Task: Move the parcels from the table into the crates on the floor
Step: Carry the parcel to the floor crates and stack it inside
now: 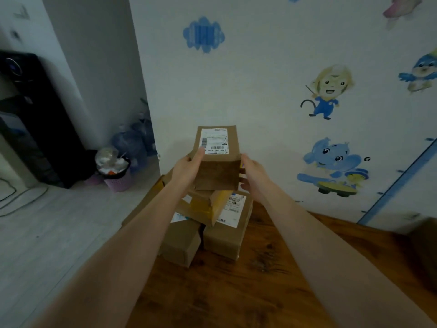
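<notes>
Pale wallpaper [260,79] with cartoon stickers, among them a blue cloud [203,35], a monkey [328,91] and a blue elephant [331,162], rises directly behind a pile of cardboard parcels [212,223]. The pile sits at the far left corner of a dark wooden table [272,280], against the wall.

Just above the pile, a brown parcel [217,171] is held between both hands, its white shipping label [214,141] facing up and away from the camera. The left hand [186,170] grips the parcel's left side, with the thumb lying on top at the label's corner. The right hand [254,176] clasps the right side, its fingers curled round the edge. Whether the parcel's underside touches the pile or hangs free of it cannot be told.

Within the pile, a labelled carton [227,237] forms the right part, a smaller plain carton [182,242] the near left part, and a parcel with yellow tape [205,207] lies tilted across the top of both. A flat brown piece of cardboard [144,204] leans at the pile's left edge.

Left of the pile and lower, a light floor [47,233] shows. On it, well apart from the pile, stands a purple waste basket [117,178] full of rubbish, and further left a tall black appliance [30,119].
</notes>
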### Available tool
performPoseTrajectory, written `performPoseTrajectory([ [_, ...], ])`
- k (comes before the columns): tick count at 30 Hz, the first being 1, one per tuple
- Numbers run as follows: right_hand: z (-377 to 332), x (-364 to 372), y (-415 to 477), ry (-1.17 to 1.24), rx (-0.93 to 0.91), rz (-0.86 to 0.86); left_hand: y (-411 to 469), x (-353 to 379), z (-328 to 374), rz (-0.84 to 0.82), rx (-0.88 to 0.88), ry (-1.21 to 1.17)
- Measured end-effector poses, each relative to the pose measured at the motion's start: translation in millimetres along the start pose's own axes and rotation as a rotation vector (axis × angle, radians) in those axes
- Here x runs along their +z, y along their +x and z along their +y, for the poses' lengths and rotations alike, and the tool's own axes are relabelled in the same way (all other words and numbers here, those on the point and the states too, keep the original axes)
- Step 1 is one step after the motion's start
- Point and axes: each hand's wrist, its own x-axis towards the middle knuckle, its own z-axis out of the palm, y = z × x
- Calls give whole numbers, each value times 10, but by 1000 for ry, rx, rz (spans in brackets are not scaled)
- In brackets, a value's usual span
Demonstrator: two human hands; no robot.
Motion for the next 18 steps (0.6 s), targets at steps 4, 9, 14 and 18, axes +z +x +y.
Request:
performPoseTrajectory([
  [4,73,-43,-57,21,-12,30,-33,57,-31,-20,-4,-38],
  [9,163,-201,-223,91,-33,88,-172,218,-11,-60,-3,-124],
  [14,310,-417,-410,40,-58,175,-370,402,-17,-126,76,-62],
  [18,380,-689,-604,18,-94,186,-595,574,16,-196,96,28],
])
